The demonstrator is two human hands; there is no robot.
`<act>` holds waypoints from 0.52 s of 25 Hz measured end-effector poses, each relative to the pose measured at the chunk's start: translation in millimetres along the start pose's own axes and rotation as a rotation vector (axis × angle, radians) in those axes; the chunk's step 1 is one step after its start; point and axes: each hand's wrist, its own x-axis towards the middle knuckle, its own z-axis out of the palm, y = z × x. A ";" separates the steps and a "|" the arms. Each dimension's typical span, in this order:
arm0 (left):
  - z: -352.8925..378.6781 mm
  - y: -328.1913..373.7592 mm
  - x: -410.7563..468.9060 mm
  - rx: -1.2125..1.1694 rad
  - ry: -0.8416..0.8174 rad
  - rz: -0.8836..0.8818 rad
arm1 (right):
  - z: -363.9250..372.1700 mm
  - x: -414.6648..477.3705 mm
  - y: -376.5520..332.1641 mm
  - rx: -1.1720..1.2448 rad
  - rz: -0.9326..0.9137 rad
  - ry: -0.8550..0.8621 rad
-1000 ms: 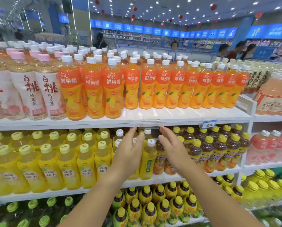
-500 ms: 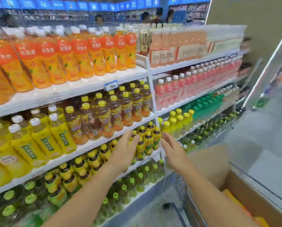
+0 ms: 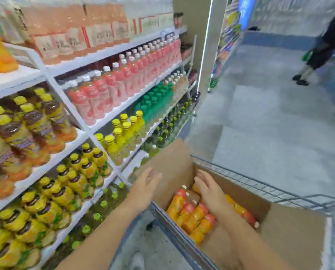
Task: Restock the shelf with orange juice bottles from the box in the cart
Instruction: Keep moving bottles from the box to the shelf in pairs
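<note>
**Hands Repositioned From Shelf to Box**

Head view: both hands have left the shelf (image 3: 112, 112) edge. The left hand (image 3: 146, 185) and right hand (image 3: 207, 190), fingers spread and empty, hover over the box (image 3: 291, 228) in the cart (image 3: 240, 178). Orange juice bottles (image 3: 192, 213) lie inside. Pickup step is next.

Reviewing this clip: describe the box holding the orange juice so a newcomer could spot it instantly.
Start at the wire shopping cart at lower right, beside the drink shelves. Inside it sits an open brown cardboard box, flaps up. It is the only container here with orange juice bottles lying on their sides instead of standing.
</note>
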 end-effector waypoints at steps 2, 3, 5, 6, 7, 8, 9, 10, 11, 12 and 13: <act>23.0 -4.4 31.2 0.023 -0.088 -0.023 | -19.9 8.6 21.3 0.014 0.056 0.099; 32.8 -6.8 45.9 0.032 -0.138 -0.035 | -27.2 11.4 28.5 0.016 0.100 0.151; 49.4 -14.5 74.7 0.058 -0.261 -0.046 | -35.7 18.8 46.8 0.034 0.190 0.212; 56.5 -21.1 88.9 0.085 -0.326 -0.050 | -36.8 22.4 53.4 0.054 0.238 0.242; 64.0 -29.1 103.8 0.118 -0.392 -0.059 | -35.7 26.4 63.5 0.065 0.303 0.292; 70.4 -35.6 117.2 0.149 -0.447 -0.058 | -33.8 29.2 73.3 0.076 0.343 0.326; 76.1 -43.0 128.7 0.182 -0.495 -0.060 | -30.9 29.8 82.6 0.069 0.386 0.345; 82.7 -52.8 139.7 0.223 -0.540 -0.065 | -26.4 30.0 92.9 0.064 0.420 0.363; 90.3 -63.0 148.8 0.270 -0.574 -0.074 | -22.3 30.3 103.9 0.061 0.465 0.369; 98.1 -75.8 158.8 0.316 -0.611 -0.090 | -16.2 30.8 116.5 0.073 0.515 0.375; 105.1 -85.4 165.0 0.360 -0.639 -0.113 | -10.4 30.5 129.2 0.076 0.570 0.374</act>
